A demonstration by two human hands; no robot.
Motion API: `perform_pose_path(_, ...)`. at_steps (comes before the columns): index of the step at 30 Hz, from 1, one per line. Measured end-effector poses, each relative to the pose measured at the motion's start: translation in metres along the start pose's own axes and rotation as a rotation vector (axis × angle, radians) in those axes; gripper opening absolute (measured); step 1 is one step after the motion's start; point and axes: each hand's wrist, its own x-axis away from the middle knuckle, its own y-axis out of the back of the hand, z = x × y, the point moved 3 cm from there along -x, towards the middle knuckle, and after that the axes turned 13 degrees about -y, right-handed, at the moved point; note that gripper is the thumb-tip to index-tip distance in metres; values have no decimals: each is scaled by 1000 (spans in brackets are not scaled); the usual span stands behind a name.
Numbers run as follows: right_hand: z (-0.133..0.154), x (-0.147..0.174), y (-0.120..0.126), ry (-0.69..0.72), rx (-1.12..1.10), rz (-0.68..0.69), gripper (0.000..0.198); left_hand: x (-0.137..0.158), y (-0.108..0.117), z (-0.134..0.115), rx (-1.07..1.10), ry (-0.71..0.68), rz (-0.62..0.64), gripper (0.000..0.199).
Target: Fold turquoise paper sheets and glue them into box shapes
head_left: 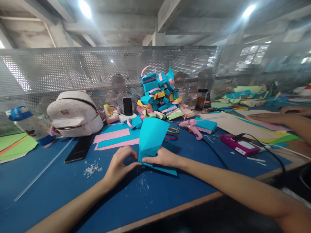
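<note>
A sheet of bright blue paper point(152, 134), partly folded and bent upright, stands over the table in front of me. At its lower left edge my left hand point(121, 161) pinches it between thumb and fingertips. My right hand point(166, 158) grips the lower right side, thumb across the front and the other fingers behind, out of sight. A flat flap of the same paper sticks out below the right hand. Behind it lie scissors point(173, 130) with yellow and red handles. A pink glue gun point(191, 127) rests to the right.
Pink paper strips point(112, 135) lie behind my left hand, near a black phone point(79, 149) and white backpack point(75, 113). Blue paper boxes point(151, 85) are heaped at the back. A bottle point(32, 124) stands left; a purple power strip point(239, 145) and another person's arm point(291, 121) are right.
</note>
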Motion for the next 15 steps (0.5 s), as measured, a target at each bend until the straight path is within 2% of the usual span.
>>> perform_pose_path(15,2,1,0,13,5,-8,33,-1,1,-1,-9,4,1,21)
